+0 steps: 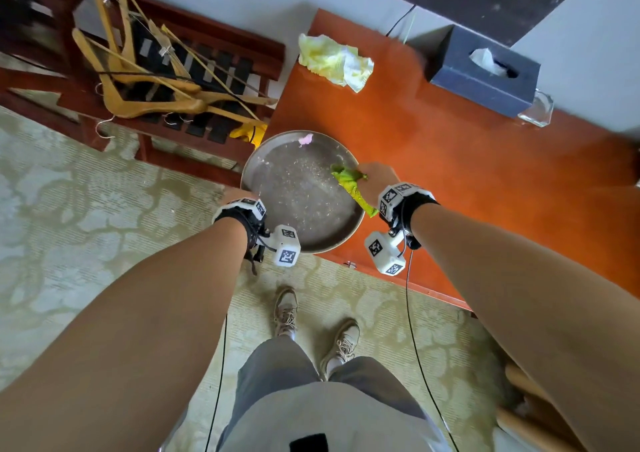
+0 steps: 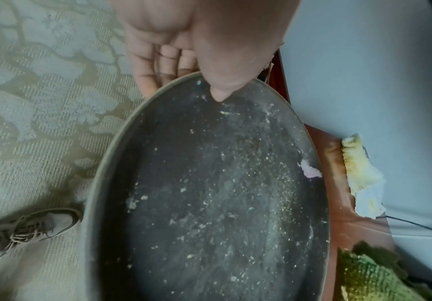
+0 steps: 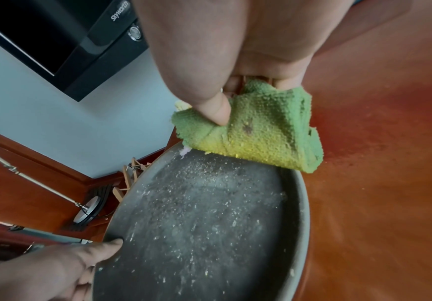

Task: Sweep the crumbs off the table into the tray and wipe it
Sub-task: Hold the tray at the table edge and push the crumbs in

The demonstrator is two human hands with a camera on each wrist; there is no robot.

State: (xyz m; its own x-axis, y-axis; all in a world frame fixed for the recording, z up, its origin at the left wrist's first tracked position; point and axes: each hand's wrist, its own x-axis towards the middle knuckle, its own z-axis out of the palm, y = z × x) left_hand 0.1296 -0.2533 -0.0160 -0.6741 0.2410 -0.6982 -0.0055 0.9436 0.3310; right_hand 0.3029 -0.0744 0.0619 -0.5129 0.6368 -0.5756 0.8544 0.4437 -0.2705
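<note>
Head view: round grey tray (image 1: 266, 161) held at the corner edge of the orange table (image 1: 485, 188), partly over the carpet; left hand (image 1: 239, 197) at its near-left rim, right hand (image 1: 377, 178) bunching a green cloth (image 1: 349, 183) at its right rim; crumbs (image 1: 304, 178) scattered inside. Left wrist view: thumb (image 2: 219, 81) over the rim, fingers curled beneath, gripping the tray; pink scrap (image 2: 310, 170) by the far rim. Right wrist view: thumb and curled fingers pinch the cloth, its fold touching the rim
</note>
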